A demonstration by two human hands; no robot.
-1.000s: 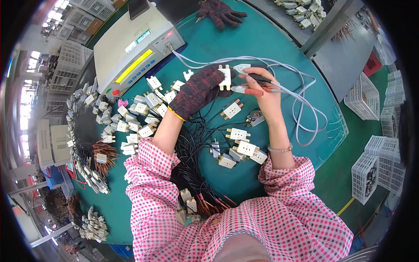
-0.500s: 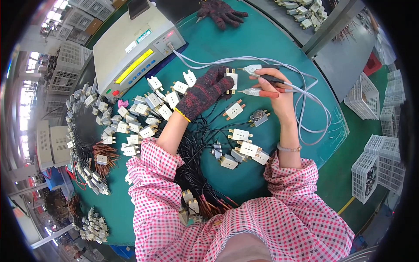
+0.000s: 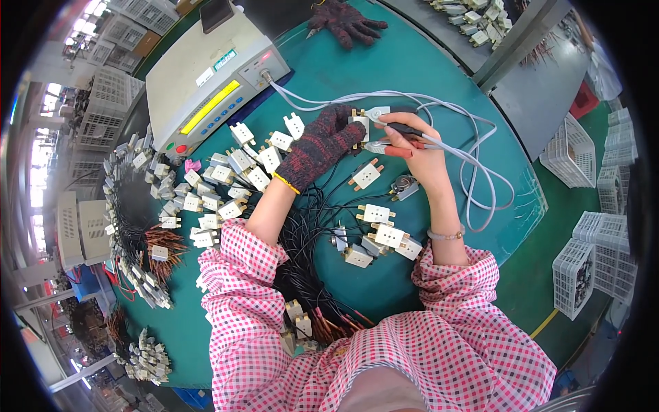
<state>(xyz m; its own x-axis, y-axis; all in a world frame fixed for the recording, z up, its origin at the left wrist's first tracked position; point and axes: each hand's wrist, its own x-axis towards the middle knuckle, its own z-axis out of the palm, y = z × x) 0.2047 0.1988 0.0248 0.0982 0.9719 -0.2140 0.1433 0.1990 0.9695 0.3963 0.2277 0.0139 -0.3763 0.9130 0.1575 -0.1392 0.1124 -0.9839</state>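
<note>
My left hand (image 3: 321,147), in a dark red and black knitted glove, is closed on a small white socket-like block (image 3: 362,128) with brass tabs. My bare right hand (image 3: 424,152) grips two test probes side by side, a black-handled probe (image 3: 406,129) above and a red-handled probe (image 3: 391,149) below. Both probe tips reach the block's tabs on its right side; exact contact is too small to tell. Grey leads (image 3: 473,147) run from the probes to a bench tester (image 3: 213,79) with a lit yellow display. Nearer me lies another white block (image 3: 366,176) with brass tabs.
Many white blocks (image 3: 257,178) on black wires (image 3: 302,240) cover the green table (image 3: 384,69) left of and below my hands. A loose knitted glove (image 3: 347,24) lies at the far edge. White crates (image 3: 571,154) stand on the floor to the right.
My right hand has moved left, bringing both probes from a gap beside the block up to its tabs. My left hand stays on the block.
</note>
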